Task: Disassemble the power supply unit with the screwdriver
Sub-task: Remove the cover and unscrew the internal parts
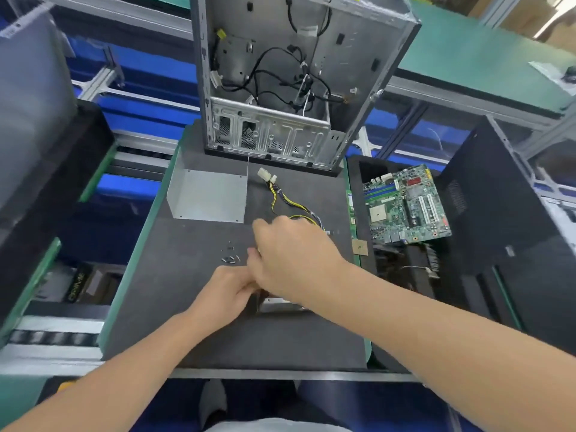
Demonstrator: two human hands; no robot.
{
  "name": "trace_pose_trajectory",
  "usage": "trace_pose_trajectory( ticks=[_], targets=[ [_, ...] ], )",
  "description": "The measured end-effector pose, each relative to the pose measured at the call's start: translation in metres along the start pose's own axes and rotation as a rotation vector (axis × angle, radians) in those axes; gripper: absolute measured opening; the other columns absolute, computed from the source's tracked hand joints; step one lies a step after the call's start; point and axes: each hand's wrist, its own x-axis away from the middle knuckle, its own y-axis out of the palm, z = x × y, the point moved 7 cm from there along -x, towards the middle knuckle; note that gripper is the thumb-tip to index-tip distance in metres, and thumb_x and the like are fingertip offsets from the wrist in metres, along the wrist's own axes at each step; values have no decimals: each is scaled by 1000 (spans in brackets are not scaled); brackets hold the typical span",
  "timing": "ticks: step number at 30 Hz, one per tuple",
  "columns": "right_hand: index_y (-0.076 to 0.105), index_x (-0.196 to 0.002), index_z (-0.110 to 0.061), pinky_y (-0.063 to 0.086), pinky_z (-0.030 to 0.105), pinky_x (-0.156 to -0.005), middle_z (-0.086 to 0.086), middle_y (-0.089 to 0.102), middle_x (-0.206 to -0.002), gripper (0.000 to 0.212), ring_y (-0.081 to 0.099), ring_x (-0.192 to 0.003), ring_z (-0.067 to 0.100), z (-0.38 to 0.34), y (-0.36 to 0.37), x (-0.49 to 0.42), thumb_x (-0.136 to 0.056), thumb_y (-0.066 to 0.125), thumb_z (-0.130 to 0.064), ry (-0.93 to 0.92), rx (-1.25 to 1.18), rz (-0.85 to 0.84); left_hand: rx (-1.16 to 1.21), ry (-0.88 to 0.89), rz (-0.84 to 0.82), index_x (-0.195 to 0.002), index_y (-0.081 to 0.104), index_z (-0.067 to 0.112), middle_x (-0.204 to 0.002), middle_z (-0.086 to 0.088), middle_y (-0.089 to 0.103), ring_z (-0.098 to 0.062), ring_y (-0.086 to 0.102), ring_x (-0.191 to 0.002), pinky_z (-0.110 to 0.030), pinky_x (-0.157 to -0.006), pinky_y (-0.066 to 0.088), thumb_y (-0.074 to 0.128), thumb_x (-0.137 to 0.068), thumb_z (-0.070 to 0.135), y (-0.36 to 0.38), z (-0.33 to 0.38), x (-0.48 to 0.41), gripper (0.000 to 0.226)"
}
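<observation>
Left forearm and right forearm come in from the bottom corners and meet over the middle of the dark counter. The left hand has its fingers curled round the near left corner of the power supply unit, which lies on the counter right under both hands, so that only a strip of its grey metal and one dark side shows. The right hand lies over the top of the unit with its back to the camera. Its fingers bend downward, and I cannot tell what they pinch, if anything, because the hand hides them and the picture is blurred there.

A yellow and black cable bundle runs from under the right hand away to a white connector. Just left of the hands lie a few loose screws. Farther off on the left stands a bent grey metal cover. Behind it an open computer case stands at the far end of the counter. To the right, off the counter, a green motherboard rests in a black bin.
</observation>
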Motion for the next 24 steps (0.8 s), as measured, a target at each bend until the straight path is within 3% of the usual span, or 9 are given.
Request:
trace_pose_trajectory(
  ticks=[3,6,8,11,13,16,19,22,24],
  targets=[
    [60,-88,-16,28,30,-53,7,53,-77,10,68,-86,37,2,12,2,-94,58,-24,221,5,-25,77,-38,-58,-82,49,46,-78,52,55,27,50,-65,7,-59,30,54,-79,-12,2,1,4,58],
    [43,-76,-16,27,30,-51,4,29,-63,22,65,-79,37,2,19,-3,-90,59,-10,187,55,-27,83,-66,-83,-90,53,47,-80,54,56,27,56,-75,6,-67,36,56,-87,-11,3,-4,4,58],
    [32,-68,-15,24,30,-49,2,25,-61,33,53,-65,34,-4,20,-8,-86,58,-6,21,142,-36,86,-93,-109,-90,61,41,-80,53,59,24,60,-81,4,-71,39,57,-93,-11,3,-10,3,52],
    [58,-84,-16,30,32,-52,2,52,-71,8,43,-62,28,-23,25,-7,-92,55,-15,-437,308,-137,78,-161,-142,-78,71,22,-67,43,60,9,64,-76,-6,-67,43,58,-95,-10,4,-22,6,39],
    [65,-106,-20,28,32,-51,-2,61,-83,20,43,-61,25,-28,29,3,-98,46,-20,-738,472,-148,76,-149,-118,-73,66,18,-64,47,55,24,56,-71,-4,-63,39,57,-92,-13,1,-12,4,37],
    [62,-117,-21,29,34,-53,-4,63,-87,30,42,-61,24,-27,28,12,-100,37,-21,-914,547,-156,82,-28,-58,-72,49,14,-65,55,46,41,34,-63,9,-52,25,52,-75,-18,-3,12,4,32],
    [61,-114,-19,30,35,-56,-3,62,-92,26,42,-65,26,-28,19,11,-101,38,-26,-793,428,-141,11,-62,-18,-60,52,17,-54,31,54,10,64,-58,-2,-47,34,51,-77,-5,-1,-3,4,28],
    [55,-101,-16,31,35,-58,0,50,-85,15,56,-71,34,-13,8,6,-93,53,-28,-309,99,-19,30,-50,-3,-68,44,23,-65,27,58,6,51,-56,-8,-51,33,53,-79,-2,-1,-6,3,29],
    [46,-86,-17,26,31,-52,1,36,-71,20,63,-76,35,-2,12,7,-89,62,-29,27,19,44,84,2,17,-79,41,37,-75,30,54,6,47,-60,3,-53,31,51,-76,-12,-4,6,1,50]
  ],
)
